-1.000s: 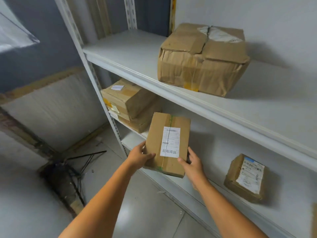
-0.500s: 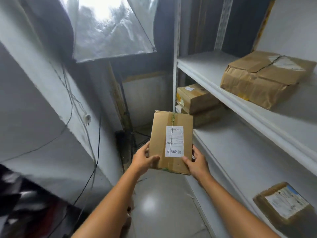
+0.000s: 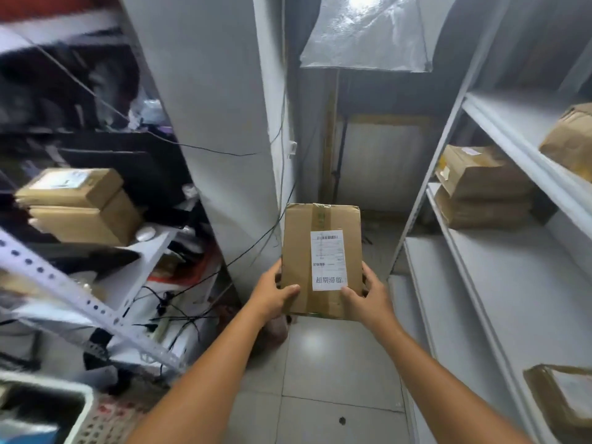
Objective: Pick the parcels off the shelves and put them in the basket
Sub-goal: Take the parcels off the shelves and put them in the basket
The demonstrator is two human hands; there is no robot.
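Both arms stretched forward at mid-height, over the floor aisle. Left hand (image 3: 272, 294) clamped the parcel (image 3: 322, 261) at its lower left edge, thumb on the top face. Right hand (image 3: 368, 296) gripped the lower right edge, thumb beside the white label (image 3: 329, 259). Parcel held label-up, clear of the shelves (image 3: 499, 283) to the right. Basket (image 3: 81, 421) sat lower left, well apart from the parcel.

white shelves (image 3: 499, 270) right | middle shelf: two stacked brown parcels (image 3: 480, 187) at far end | upper shelf: crumpled parcel (image 3: 570, 139) | lower shelf: labelled parcel (image 3: 563, 402) | tiled floor (image 3: 336, 379)
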